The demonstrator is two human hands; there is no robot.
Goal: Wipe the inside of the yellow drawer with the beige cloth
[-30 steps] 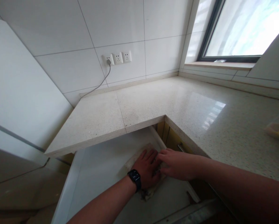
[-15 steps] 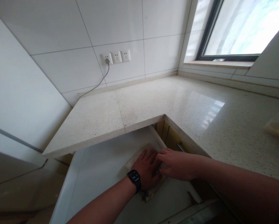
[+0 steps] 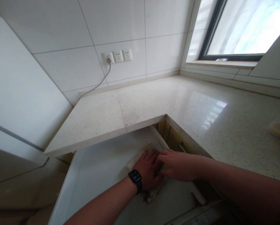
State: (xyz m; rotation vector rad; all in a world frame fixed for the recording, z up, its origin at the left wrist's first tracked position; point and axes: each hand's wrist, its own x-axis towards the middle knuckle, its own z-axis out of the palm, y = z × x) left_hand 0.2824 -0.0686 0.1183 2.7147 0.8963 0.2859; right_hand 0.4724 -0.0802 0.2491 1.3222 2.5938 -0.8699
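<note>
Presses the left hand (image 3: 147, 170) flat, palm down with fingers spread wide, onto a worn beige cloth (image 3: 138, 155). Wears a black watch (image 3: 135, 178) on that wrist. Lays the right hand (image 3: 177, 164) just beside it, likewise palm down and open, fingertips touching the left hand's knuckles and the cloth; grips nothing with either. Has the cloth on the bottom of a pulled-out white drawer (image 3: 100, 168), close to its right wall and just below the inner corner of the speckled counter (image 3: 154, 100), one crumpled end poking out under the left wrist toward the drawer's front. Faces three white sockets (image 3: 117, 56) on the tiled wall above the counter's back edge, with a grey cable (image 3: 102, 82) plugged into the leftmost. Catches a metal handle (image 3: 181, 146) under the counter's edge right of the drawer, a blurred yellowish packet (image 3: 279, 128) at the counter's right edge, and a window (image 3: 245, 28) above its far right side.
</note>
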